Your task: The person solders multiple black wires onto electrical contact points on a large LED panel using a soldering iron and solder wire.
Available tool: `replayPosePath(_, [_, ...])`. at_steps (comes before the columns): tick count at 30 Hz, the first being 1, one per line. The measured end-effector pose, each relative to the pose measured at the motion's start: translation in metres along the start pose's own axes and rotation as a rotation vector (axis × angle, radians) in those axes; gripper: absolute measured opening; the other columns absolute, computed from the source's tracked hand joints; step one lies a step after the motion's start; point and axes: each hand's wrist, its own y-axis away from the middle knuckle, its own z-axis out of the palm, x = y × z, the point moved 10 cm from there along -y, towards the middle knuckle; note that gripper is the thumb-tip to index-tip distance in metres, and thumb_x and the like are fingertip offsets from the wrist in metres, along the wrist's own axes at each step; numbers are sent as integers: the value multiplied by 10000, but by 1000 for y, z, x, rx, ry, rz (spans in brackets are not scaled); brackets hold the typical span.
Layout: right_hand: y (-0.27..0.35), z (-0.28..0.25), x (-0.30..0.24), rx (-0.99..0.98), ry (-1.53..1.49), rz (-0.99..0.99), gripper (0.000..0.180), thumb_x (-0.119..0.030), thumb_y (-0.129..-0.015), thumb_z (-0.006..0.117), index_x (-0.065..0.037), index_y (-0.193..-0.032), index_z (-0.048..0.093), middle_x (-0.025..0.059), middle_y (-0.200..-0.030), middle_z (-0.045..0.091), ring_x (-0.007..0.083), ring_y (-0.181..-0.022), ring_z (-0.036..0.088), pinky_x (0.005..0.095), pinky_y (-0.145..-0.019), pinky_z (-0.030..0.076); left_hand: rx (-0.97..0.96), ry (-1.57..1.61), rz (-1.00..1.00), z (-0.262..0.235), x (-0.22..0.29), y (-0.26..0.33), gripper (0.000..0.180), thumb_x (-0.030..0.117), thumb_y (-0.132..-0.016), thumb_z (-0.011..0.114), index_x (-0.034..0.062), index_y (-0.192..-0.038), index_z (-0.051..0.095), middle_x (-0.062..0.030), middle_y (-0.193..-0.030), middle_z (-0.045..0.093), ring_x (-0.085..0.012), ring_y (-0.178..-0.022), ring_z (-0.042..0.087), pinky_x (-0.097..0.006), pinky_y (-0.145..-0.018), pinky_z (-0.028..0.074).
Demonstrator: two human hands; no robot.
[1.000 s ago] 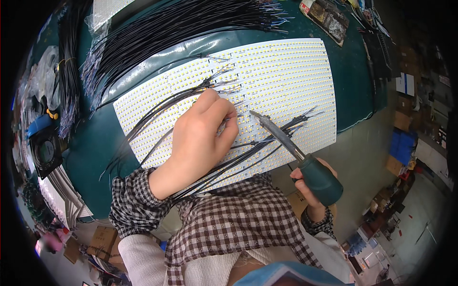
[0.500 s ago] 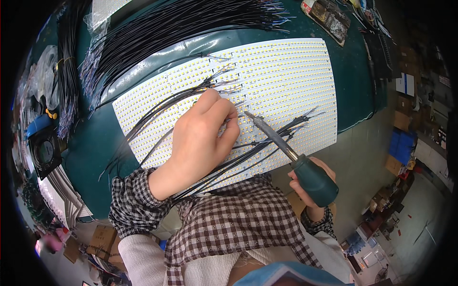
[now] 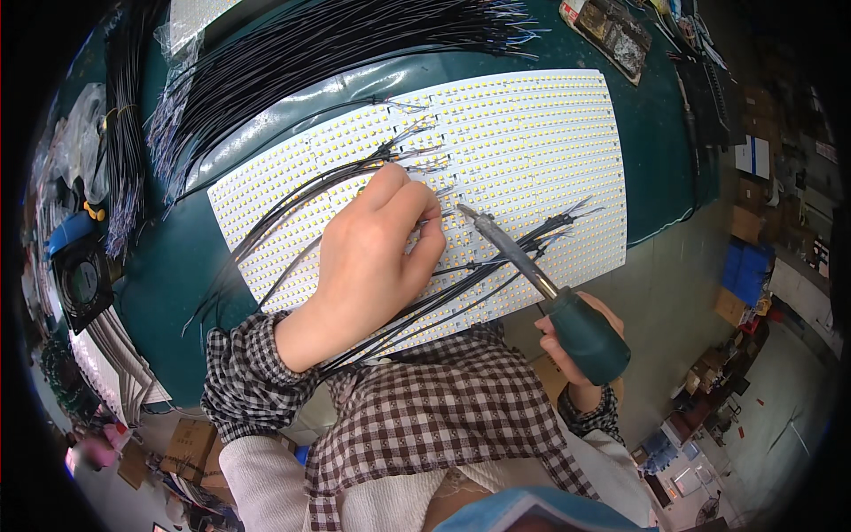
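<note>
A white panel of LED strips (image 3: 541, 133), dotted with rows of small yellow chips, lies on the green bench mat. Over its middle, my left hand (image 3: 377, 244) is closed in a pinch on a thin black cable; its wire end shows only partly past the fingertips. My right hand (image 3: 558, 350) grips the green handle of a soldering iron (image 3: 514, 253). The iron's tip sits at the panel's central seam, just right of my left fingers. Black cables (image 3: 306, 191) run from the left to the seam, their thin wire ends fanned out there. Loose cables (image 3: 496, 266) lie across the panel's near part.
A thick bundle of black cables (image 3: 346, 40) lies along the far side, and another bundle (image 3: 126, 133) at the left. At the far right is a dirty metal tray (image 3: 607, 40). A small black fan (image 3: 81, 279) stands at the mat's left edge.
The soldering iron and my right hand have shifted very slightly to the right. My left hand stays in place with its pinch.
</note>
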Motion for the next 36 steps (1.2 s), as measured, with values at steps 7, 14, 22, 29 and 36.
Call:
replayPosePath(7, [3,-3,3,-12,7,24,448,-250,-789,891,60,-1051,700,168,-958,725,316,-805,721,369,-727,596,-17,-15,-12,1,-1,0,90,-12,-844,701,31,-893,638,-79,-847,558,-207,-662,580,-307,-574,466])
replayPosePath(14, [7,-5,16,49,-133,129,389,-164,-785,879,48,-1061,705,141,-933,737,258,-805,734,341,-731,591,-48,105,-70,0,0,0,98,11,-841,717,46,-903,650,-108,-863,590,-313,-702,635,-395,-589,503])
replayPosePath(22, [4,-8,21,100,-253,173,372,-81,-776,859,44,-1094,710,113,-928,756,181,-800,742,299,-723,583,-94,-113,211,1,16,4,159,41,-829,725,66,-963,641,-90,-864,578,-283,-704,641,-400,-595,519])
replayPosePath(29, [3,-9,20,120,-270,217,371,-99,-782,861,44,-1091,714,112,-925,757,182,-788,746,300,-728,583,-98,-282,308,7,23,4,155,40,-788,708,60,-904,607,-97,-844,533,-264,-661,606,-385,-580,522])
replayPosePath(36, [1,-10,18,74,-230,174,360,-120,-784,865,34,-1076,719,106,-913,759,187,-788,743,301,-734,577,19,-54,147,4,10,-1,173,-5,-787,728,60,-882,600,-97,-820,564,-277,-638,617,-386,-540,491])
